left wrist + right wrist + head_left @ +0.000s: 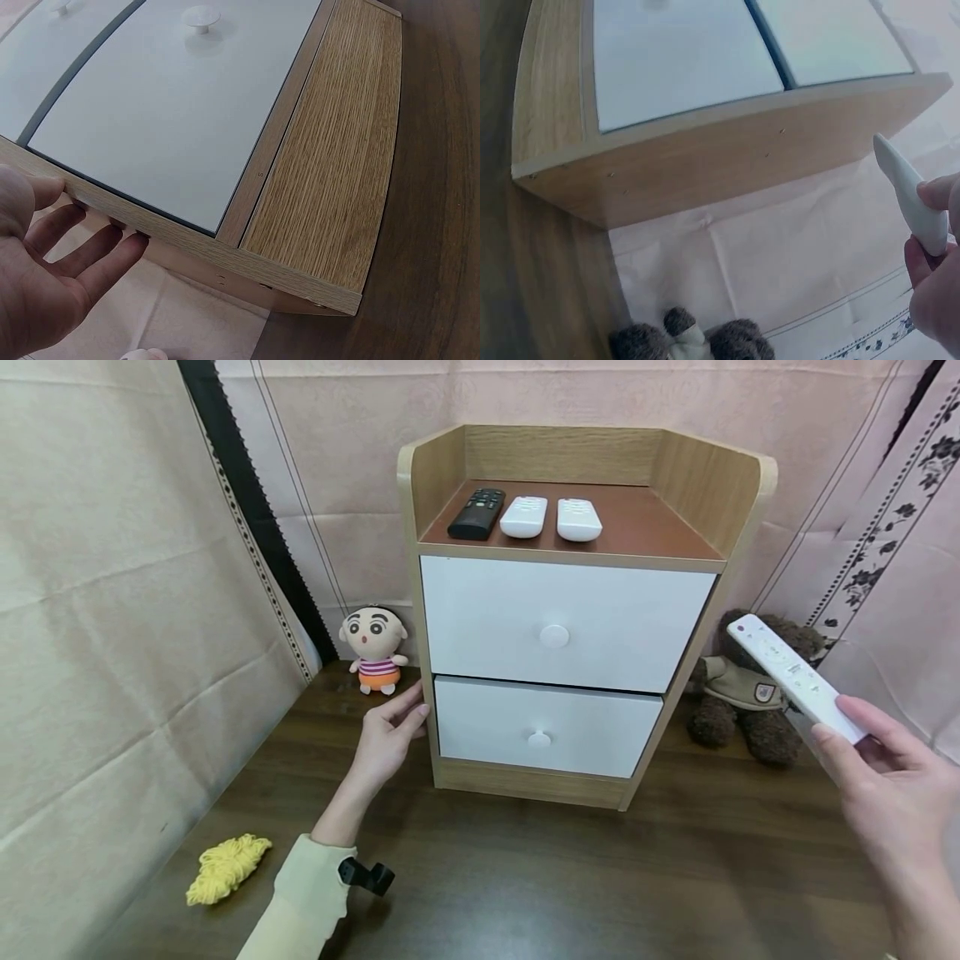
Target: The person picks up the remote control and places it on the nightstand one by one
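Note:
A small wooden cabinet (495,781) with two white drawers, both closed, stands on the dark table. My left hand (388,735) touches its left side panel near the lower drawer; the left wrist view shows the fingertips (135,244) at the panel's edge. In my right hand (900,785) is a long white remote control (795,672), pinched at its near end between thumb and fingers and held up right of the cabinet. On the cabinet's brown top lie a black remote (477,514) and two white remotes, the nearer-left one (523,517) beside the other (578,519).
A cartoon boy doll (375,650) stands left of the cabinet. A brown teddy bear (768,735) sits at the right, partly behind the held remote. Yellow yarn (227,868) lies at the front left of the table (570,877). Pale cloth (330,443) hangs behind and at the sides.

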`<state>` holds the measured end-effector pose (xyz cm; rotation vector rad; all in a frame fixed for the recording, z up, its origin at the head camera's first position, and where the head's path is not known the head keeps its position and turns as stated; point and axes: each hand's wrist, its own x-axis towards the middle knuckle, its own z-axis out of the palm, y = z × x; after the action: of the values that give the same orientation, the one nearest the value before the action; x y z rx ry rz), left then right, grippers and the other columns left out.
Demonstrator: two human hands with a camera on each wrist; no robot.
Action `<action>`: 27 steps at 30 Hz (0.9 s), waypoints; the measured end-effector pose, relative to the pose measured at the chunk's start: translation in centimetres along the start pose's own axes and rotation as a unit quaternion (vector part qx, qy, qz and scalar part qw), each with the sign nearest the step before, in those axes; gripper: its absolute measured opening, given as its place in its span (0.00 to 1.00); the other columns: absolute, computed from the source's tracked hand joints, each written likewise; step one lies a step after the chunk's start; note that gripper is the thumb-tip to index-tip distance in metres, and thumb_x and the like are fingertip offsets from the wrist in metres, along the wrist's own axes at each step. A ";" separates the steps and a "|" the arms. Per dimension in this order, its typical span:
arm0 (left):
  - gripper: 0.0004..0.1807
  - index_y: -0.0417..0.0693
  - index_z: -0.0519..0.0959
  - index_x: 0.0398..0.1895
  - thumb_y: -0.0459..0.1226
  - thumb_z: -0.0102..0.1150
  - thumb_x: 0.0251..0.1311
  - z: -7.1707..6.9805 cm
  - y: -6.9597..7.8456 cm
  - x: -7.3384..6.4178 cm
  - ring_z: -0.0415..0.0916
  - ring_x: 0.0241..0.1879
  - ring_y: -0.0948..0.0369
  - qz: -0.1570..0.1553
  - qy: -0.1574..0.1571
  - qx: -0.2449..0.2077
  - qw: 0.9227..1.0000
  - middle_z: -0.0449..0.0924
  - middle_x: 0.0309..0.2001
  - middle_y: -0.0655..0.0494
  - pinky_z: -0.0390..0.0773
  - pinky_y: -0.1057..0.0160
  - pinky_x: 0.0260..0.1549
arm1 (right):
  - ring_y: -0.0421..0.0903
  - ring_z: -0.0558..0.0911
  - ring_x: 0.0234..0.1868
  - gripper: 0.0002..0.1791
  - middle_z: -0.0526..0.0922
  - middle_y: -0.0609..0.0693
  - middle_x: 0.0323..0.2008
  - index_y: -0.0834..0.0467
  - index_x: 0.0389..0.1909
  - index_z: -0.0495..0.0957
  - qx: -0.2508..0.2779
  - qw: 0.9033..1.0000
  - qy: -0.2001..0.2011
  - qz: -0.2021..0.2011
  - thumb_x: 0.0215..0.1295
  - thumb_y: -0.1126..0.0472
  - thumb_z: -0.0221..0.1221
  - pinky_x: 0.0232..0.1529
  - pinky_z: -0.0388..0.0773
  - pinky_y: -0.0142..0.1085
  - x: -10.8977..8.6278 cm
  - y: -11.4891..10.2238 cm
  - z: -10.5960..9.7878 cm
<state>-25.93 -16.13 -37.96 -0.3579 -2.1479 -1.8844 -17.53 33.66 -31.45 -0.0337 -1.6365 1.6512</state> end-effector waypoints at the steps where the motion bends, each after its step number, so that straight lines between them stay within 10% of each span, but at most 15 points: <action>1: 0.24 0.39 0.70 0.72 0.30 0.55 0.75 0.0 0.0 0.0 0.78 0.58 0.52 0.000 0.000 0.001 1.000 0.75 0.66 0.42 0.86 0.62 0.43 | 0.36 0.85 0.35 0.22 0.87 0.46 0.44 0.70 0.52 0.84 0.021 1.000 0.000 -0.002 0.55 0.84 0.64 0.35 0.79 0.18 -0.1 -0.3 0.1; 15: 0.25 0.38 0.70 0.73 0.30 0.55 0.75 0.1 -0.1 0.0 0.77 0.60 0.50 -0.005 0.002 0.001 1.000 0.74 0.67 0.41 0.83 0.46 0.50 | 0.42 0.82 0.47 0.24 0.81 0.53 0.55 0.68 0.57 0.82 0.077 0.997 0.003 0.018 0.59 0.83 0.63 0.39 0.79 0.18 -1.4 -3.4 1.2; 27: 0.25 0.39 0.70 0.73 0.30 0.55 0.75 0.0 0.0 0.0 0.77 0.60 0.50 -0.002 -0.002 0.000 1.000 0.74 0.68 0.41 0.80 0.40 0.51 | 0.46 0.81 0.53 0.24 0.78 0.60 0.61 0.74 0.59 0.77 0.128 0.986 -0.065 -0.081 0.59 0.85 0.60 0.50 0.79 0.23 -2.5 -5.0 2.5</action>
<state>-25.87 -16.13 -37.94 -0.3565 -2.1533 -1.8866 -14.67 29.50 -28.01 0.3340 -1.4649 1.7528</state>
